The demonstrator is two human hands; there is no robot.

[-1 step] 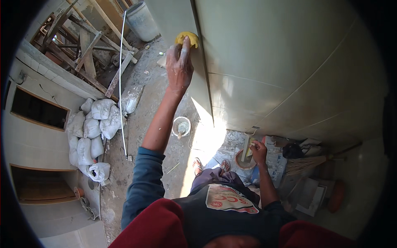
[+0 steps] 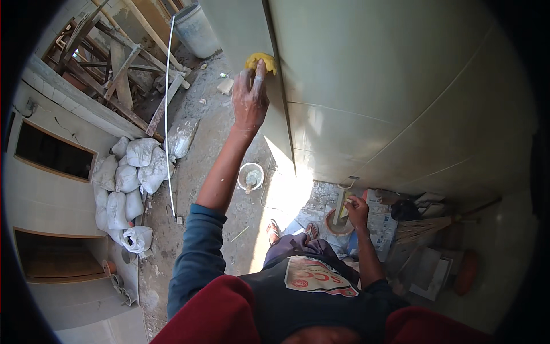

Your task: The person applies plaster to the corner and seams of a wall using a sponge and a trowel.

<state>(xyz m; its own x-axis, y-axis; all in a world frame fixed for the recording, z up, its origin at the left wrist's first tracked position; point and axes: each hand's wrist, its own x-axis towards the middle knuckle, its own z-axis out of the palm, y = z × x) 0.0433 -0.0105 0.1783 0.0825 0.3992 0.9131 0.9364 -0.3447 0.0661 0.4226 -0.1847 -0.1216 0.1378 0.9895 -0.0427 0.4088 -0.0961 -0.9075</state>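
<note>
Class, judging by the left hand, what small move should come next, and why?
Probably slide the yellow sponge slightly down the pale panel: the left hand holds it by the dark vertical seam, and more panel lies below.

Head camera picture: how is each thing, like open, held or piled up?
Yellow sponge-like pad, held in the left hand
Flat tool, held in the right hand
White bucket, uncovered, pale stuff inside
One white sack, mouth open
Other white sacks, piled up
Big barrel, upright
</note>
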